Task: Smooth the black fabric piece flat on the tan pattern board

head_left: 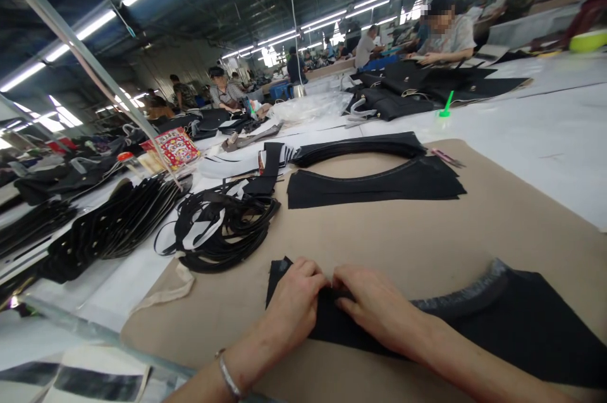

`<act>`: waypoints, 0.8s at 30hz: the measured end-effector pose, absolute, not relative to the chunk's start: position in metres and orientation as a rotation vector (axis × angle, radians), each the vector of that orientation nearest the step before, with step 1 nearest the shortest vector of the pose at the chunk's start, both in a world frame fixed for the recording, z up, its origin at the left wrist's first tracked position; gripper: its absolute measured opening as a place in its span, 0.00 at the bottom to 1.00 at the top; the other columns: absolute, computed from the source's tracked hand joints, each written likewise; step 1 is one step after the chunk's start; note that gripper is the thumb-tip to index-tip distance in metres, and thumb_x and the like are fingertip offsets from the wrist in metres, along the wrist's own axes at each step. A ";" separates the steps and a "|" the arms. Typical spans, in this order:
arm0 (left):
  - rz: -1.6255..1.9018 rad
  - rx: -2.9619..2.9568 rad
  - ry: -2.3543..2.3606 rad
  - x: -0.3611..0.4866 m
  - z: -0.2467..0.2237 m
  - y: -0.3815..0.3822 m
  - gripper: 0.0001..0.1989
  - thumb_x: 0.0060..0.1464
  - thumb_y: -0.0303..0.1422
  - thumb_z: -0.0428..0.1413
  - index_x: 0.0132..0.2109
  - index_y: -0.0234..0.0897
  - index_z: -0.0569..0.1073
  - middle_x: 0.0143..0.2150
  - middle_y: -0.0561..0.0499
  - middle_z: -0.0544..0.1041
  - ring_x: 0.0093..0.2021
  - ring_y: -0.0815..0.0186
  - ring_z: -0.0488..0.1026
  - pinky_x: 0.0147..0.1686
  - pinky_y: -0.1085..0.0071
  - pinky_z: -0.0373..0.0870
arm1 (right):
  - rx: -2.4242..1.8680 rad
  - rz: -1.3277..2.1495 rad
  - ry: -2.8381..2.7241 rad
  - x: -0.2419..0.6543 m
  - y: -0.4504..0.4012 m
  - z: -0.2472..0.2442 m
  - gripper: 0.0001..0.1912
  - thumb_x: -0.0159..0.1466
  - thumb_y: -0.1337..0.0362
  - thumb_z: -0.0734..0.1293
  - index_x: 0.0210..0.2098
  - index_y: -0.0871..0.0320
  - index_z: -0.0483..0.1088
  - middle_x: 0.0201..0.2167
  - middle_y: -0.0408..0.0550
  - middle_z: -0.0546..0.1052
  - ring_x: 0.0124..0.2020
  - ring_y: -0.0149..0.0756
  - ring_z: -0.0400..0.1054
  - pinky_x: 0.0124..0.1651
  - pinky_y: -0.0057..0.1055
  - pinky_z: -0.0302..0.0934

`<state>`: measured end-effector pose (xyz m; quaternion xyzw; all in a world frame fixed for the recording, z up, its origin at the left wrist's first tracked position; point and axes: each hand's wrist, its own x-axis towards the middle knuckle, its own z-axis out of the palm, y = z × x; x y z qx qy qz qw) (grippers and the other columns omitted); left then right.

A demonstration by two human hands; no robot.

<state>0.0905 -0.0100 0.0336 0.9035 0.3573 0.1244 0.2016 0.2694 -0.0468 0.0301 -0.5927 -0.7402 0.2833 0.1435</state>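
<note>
A black fabric piece point(512, 321) with a curved upper edge lies across the near side of the brown sheet point(379, 232). My left hand point(298, 295) pinches its upper edge near the left end, fingers curled. Close beside it, my right hand point(370, 298) grips the same edge with thumb and fingertips. Along the curve to the right, a grey, shiny strip point(474, 289) follows the edge. My hands and forearms cover part of the fabric. Beyond them lie stacked black curved pieces point(374, 185), with another stack point(360, 147) behind.
A coil of black strips point(222, 232) sits left of my hands. Small scissors point(448, 157) lie near the stacks. Overlapping black pieces point(114, 219) fill the left side. A green stand point(446, 104) is farther back. A co-worker point(446, 36) handles black fabric across the table.
</note>
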 end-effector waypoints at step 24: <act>0.379 2.506 0.934 0.078 0.021 -0.017 0.19 0.62 0.22 0.45 0.47 0.44 0.78 0.38 0.50 0.75 0.42 0.65 0.69 0.42 0.71 0.67 | -1.471 0.791 -2.187 0.285 -0.061 0.022 0.08 0.63 0.74 0.61 0.37 0.56 0.68 0.37 0.45 0.71 0.39 0.37 0.67 0.41 0.31 0.57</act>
